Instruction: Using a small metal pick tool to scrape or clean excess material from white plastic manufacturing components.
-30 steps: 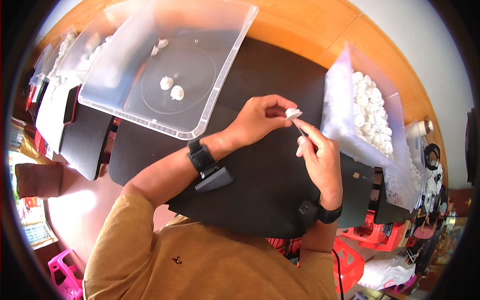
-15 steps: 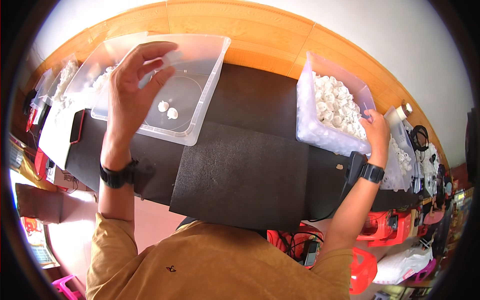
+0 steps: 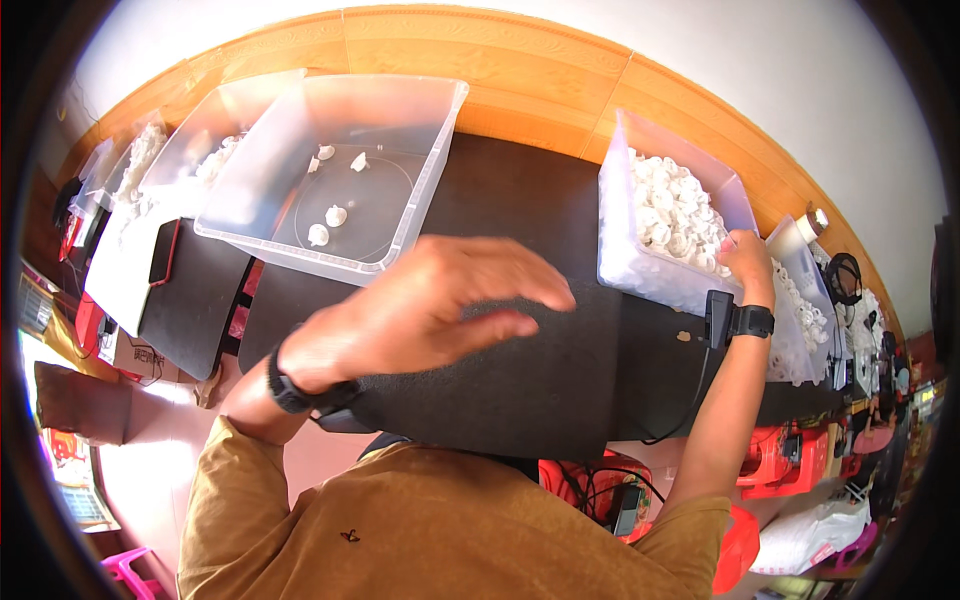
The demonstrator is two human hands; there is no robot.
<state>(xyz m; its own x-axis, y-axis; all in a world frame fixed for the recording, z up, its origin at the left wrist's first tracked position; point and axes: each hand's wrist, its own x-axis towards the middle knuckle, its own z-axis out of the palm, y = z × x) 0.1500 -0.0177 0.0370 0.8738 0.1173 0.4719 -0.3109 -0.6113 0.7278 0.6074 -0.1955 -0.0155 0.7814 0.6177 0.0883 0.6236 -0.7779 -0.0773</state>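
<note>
Your left hand [image 3: 435, 305] hangs, thumb and fingers apart; your right hand [image 3: 750, 264], beside white parts [image 3: 675, 208], has obscured fingertips, grip unclear.

The torso is covered by a mustard-brown, short-sleeved top [image 3: 450, 520], whose left sleeve [image 3: 228, 485] and right sleeve [image 3: 685, 540] are of the same plain fabric and whose chest carries one small, dark emblem [image 3: 349, 536]. The left wrist, behind the bare left hand [image 3: 425, 315], is fitted with a black strap [image 3: 287, 388] bearing a dark module [image 3: 336, 396]. The right wrist, behind the bare right hand [image 3: 748, 262], is fitted with a black band [image 3: 752, 321] and an upright, rectangular black housing [image 3: 717, 318], below which a thin black cable [image 3: 697, 392] runs.
</note>
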